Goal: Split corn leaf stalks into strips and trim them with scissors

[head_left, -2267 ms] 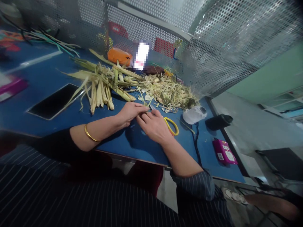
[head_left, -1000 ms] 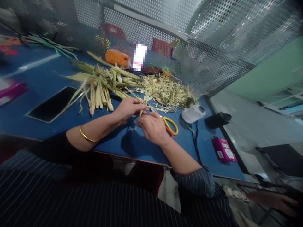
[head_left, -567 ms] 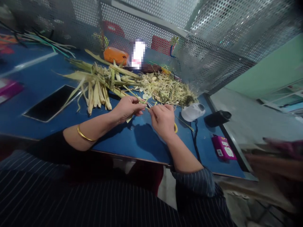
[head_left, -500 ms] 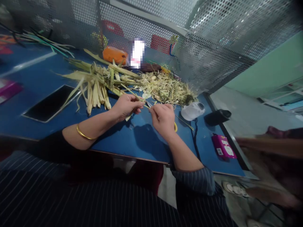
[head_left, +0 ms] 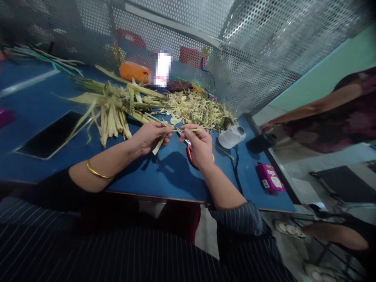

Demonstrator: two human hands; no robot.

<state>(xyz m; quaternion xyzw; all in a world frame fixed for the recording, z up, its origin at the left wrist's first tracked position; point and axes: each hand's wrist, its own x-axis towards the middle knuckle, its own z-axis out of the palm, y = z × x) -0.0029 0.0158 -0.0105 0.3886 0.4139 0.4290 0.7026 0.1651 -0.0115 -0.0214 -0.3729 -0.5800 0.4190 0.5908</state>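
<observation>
Pinched in the fingers of my left hand (head_left: 154, 137) is a pale green husk strip (head_left: 159, 145), its wider end hanging below them. My right hand (head_left: 197, 145) is closed at the thumb and fingertips on a thin part of the husk, which pokes out past the fingers. Scissors (head_left: 189, 153) with a red handle show beneath my right hand, partly hidden; whether the hand touches them I cannot tell. Just beyond my hands lies a heap of shredded husk (head_left: 199, 109). Longer husk pieces (head_left: 113, 117) are bunched to the left.
A dark tablet-like panel (head_left: 54, 135) lies on the blue table (head_left: 176, 180). A lit phone (head_left: 162, 68) stands by an orange pouch (head_left: 134, 71). To the right are a white roll (head_left: 232, 136), a black cylinder (head_left: 261, 141), a pink pack (head_left: 270, 177) and another person's arm (head_left: 320, 103).
My hands have shifted the husk strip, and its wide end now hangs lower. The red scissors handle has come into sight. Another person's arm now reaches in at the right, by the black cylinder.
</observation>
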